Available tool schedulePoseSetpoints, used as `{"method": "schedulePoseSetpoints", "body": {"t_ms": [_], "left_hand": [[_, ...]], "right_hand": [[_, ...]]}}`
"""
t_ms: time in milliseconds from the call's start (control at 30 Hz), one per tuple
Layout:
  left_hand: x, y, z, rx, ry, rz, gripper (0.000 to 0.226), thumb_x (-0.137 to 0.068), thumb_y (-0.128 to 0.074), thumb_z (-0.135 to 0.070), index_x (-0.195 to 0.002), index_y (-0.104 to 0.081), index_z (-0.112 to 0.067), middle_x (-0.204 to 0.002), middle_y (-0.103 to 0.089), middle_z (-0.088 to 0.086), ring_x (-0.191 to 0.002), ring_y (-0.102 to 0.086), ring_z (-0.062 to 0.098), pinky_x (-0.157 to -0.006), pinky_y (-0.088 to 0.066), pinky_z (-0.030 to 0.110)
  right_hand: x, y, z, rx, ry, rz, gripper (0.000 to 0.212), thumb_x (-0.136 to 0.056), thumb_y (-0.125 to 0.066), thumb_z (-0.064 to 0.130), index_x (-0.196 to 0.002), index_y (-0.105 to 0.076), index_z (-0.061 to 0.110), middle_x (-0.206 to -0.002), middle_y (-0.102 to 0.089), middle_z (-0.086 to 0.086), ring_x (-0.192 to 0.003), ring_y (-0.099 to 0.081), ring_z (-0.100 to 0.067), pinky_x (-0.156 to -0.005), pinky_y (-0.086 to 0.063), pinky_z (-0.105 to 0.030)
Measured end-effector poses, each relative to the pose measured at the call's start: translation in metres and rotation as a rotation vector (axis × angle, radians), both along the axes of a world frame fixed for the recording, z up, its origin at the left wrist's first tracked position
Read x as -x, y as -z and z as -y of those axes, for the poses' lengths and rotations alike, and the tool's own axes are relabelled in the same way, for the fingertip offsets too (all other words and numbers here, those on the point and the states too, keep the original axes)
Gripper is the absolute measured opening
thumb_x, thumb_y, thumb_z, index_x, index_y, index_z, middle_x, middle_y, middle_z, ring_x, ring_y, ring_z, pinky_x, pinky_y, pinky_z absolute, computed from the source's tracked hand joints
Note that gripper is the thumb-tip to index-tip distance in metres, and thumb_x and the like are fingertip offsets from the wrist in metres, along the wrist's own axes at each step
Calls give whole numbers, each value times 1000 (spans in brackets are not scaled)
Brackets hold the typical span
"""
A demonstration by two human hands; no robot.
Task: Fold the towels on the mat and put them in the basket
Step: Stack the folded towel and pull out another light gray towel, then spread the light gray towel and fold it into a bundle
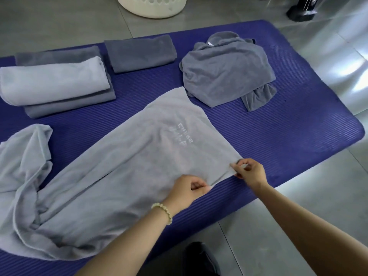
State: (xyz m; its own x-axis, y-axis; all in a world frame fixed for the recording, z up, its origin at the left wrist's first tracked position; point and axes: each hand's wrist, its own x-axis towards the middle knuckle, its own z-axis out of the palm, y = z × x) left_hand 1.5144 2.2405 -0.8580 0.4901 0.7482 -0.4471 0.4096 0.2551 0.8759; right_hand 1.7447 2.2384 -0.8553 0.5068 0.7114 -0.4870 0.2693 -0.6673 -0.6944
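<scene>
At the mat's [298, 136] near edge, both hands pinch the towel [139, 156].

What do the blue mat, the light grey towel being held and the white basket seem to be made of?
The blue mat looks like soft matte foam, given its fine parallel ribs and rounded corner. The light grey towel seems plush fabric, perhaps microfibre: fuzzy nap, soft folds, stitched lettering. The white basket is likely smooth moulded plastic, with round holes in its wall.
</scene>
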Motion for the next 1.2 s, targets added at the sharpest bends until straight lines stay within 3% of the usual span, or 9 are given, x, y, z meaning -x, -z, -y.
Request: {"method": "schedulePoseSetpoints", "body": {"t_ms": [100,267,433,633,700,833,1000,1133,1200], "left_hand": [[7,9,-2,-22,-67,-54,9,-83,-73,-29,-82,-66,-23,-81,-68,-10,-76,-62,1,-68,-47,7],[73,0,-31,-175,-170,-226,7,-85,-70,-28,-83,-65,-24,-79,-67,-10,-74,-63,7,-71,-48,19],[184,-23,-66,-365,16,-660,36,-92,-57,-40,-122,-58,-20,-123,-58,-4,-116,-53,16,-99,-40,31],[313,-25,-44,-413,-202,-947,54,-95,-46,-45,-141,-42,-16,-145,-44,4,-135,-35,25,-113,-23,39],[339,-18,-30,-325,-243,-934,53,-96,-45,-44,-141,-44,-17,-148,-41,4,-138,-31,24,-115,-21,38],[348,-11,-16,-362,-363,-801,51,-91,-57,-43,-134,-47,-18,-139,-45,0,-131,-39,23,-110,-32,39],[350,-11,-23,-472,-236,-964,26,-91,-57,-42,-100,-65,-19,-110,-55,-4,-100,-55,19,-90,-38,30],[360,-23,-20,-343,-713,-515,32,-96,-55,-28,-68,-53,-12,-65,-53,-6,-57,-47,3,-60,-37,15],[376,-32,-14,-179,-931,-321,38,-99,-46,-35,-74,-53,-7,-66,-53,0,-59,-48,11,-60,-41,23]], "right_hand": [[2,1,4,34,-112,170,16,-86,-69,33,-86,-64,17,-92,-61,1,-91,-60,-23,-84,-51,-41],[29,8,-9,22,-486,494,32,-93,-56,40,-120,-59,24,-149,-32,2,-139,-25,-20,-115,-19,-38],[93,10,-38,50,-735,481,58,-96,-48,43,-146,-32,18,-158,-20,2,-145,-17,-18,-118,-9,-32],[206,2,-63,-101,-960,413,64,-94,-33,56,-146,-35,19,-157,-26,-1,-145,-22,-18,-117,-13,-28],[241,1,-66,-120,-1041,367,81,-85,-17,70,-145,-38,19,-155,-28,-2,-144,-24,-17,-116,-16,-28],[289,1,-69,-133,-1150,335,53,-98,-44,43,-145,-38,18,-156,-27,-3,-144,-23,-17,-118,-17,-29],[334,-3,-68,-174,-1181,259,52,-97,-49,38,-144,-39,18,-156,-26,0,-144,-23,-14,-117,-21,-31],[361,-9,-67,-192,-1156,113,46,-97,-50,35,-139,-45,17,-151,-32,2,-142,-27,-13,-116,-22,-28],[378,-15,-67,-174,-1136,27,46,-97,-50,36,-138,-45,16,-149,-36,1,-140,-31,-14,-116,-23,-28]]}}
